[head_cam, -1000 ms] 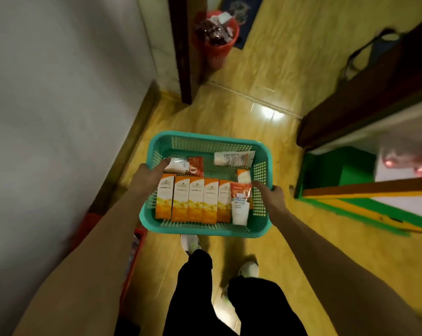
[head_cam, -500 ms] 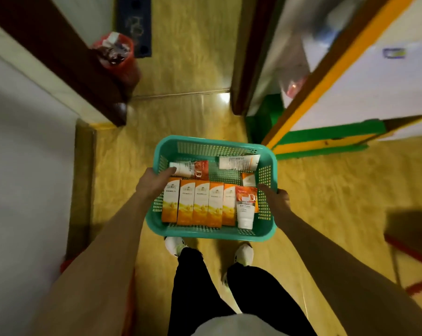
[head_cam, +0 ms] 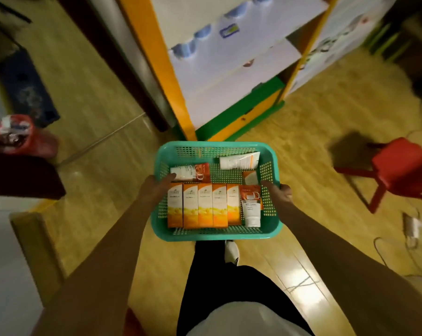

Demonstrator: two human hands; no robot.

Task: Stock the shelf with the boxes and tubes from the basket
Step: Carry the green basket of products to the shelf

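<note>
I carry a teal plastic basket [head_cam: 214, 235] in front of me above the floor. My left hand [head_cam: 154, 187] grips its left rim, thumb inside. My right hand [head_cam: 279, 191] grips its right rim. Inside, several orange-and-white boxes [head_cam: 200, 206] lie side by side. A white tube with an orange end [head_cam: 251, 209] lies at their right. Two more tubes lie toward the far side, a red-ended tube [head_cam: 190, 172] and a white tube [head_cam: 239, 160]. The shelf unit [head_cam: 227, 76], with orange posts, white shelves and a green base, stands just beyond the basket.
A red stool [head_cam: 396, 168] stands on the wooden floor at the right, with cables [head_cam: 411, 229] near it. A red bin [head_cam: 18, 135] full of rubbish is at the left, by a dark ledge [head_cam: 20, 175]. My legs and a white shoe [head_cam: 231, 251] are below the basket.
I have turned right and stepped forward; the shelf unit has swung from the right side to straight ahead of the basket. Both hands keep their grip on the basket rims.
</note>
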